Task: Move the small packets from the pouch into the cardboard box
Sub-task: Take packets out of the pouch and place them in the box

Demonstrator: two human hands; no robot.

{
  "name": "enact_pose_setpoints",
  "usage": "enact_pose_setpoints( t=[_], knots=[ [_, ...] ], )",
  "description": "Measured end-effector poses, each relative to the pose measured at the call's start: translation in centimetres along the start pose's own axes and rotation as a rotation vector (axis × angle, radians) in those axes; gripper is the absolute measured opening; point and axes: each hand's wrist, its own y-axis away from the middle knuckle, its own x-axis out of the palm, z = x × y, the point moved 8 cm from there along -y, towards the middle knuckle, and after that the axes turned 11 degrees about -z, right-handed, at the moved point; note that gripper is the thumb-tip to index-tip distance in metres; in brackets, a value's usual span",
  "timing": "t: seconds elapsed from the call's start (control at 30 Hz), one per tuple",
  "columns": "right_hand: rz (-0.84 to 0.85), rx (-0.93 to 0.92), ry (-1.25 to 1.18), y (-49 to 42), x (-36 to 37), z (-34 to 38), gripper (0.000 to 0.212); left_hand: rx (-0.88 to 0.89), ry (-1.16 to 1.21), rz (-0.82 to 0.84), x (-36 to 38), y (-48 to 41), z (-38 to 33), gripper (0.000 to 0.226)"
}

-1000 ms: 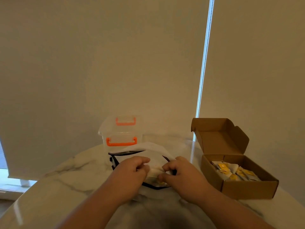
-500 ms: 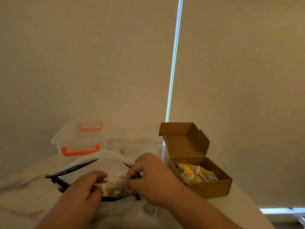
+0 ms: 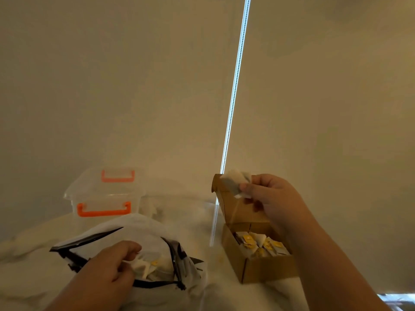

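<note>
A white pouch [image 3: 143,230] with a black zipper rim lies open on the table at lower left, with small white and yellow packets [image 3: 155,265] inside. My left hand [image 3: 110,268] rests in its mouth, fingers pinched on a packet there. My right hand [image 3: 271,196] is raised above the open cardboard box [image 3: 265,269], holding a small white packet [image 3: 234,181] in front of the upright lid. Several white and yellow packets [image 3: 260,243] lie in the box.
A clear plastic container [image 3: 105,194] with orange latches stands behind the pouch. The white marble table [image 3: 202,223] runs to a beige roller blind, whose bead chain [image 3: 235,86] hangs behind the box.
My right hand has left the pouch and risen to the right with a packet, now over the box. My left hand stays at the pouch mouth. The view has shifted.
</note>
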Motion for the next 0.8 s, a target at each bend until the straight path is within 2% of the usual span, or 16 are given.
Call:
enact_pose_setpoints(
  t=[0.2, 0.37, 0.43, 0.53, 0.6, 0.8],
  knots=[
    [-0.150, 0.043, -0.045, -2.7, -4.3, -2.5, 0.019, -0.022, 0.007, 0.007, 0.3, 0.2, 0.4, 0.034],
    [-0.261, -0.105, 0.365, -2.1, -5.9, -4.6, 0.015, -0.020, -0.018, 0.011, 0.4, 0.3, 0.6, 0.034],
    [-0.207, -0.129, 0.563, -1.9, -5.1, -6.6, 0.013, -0.023, -0.031, 0.020, 0.5, 0.4, 0.6, 0.033],
    [0.119, 0.040, 0.812, -1.8, -2.4, -11.5, 0.009, -0.027, -0.031, 0.031, 0.5, 0.4, 0.5, 0.033],
    [0.260, 0.127, 0.863, -1.3, -1.4, -13.3, 0.010, -0.032, -0.034, 0.028, 0.3, 0.4, 0.5, 0.033],
    [0.171, 0.062, 0.788, -2.7, -2.5, -12.8, 0.010, 0.045, -0.065, -0.032, -0.4, 0.7, -0.6, 0.034]
  ],
)
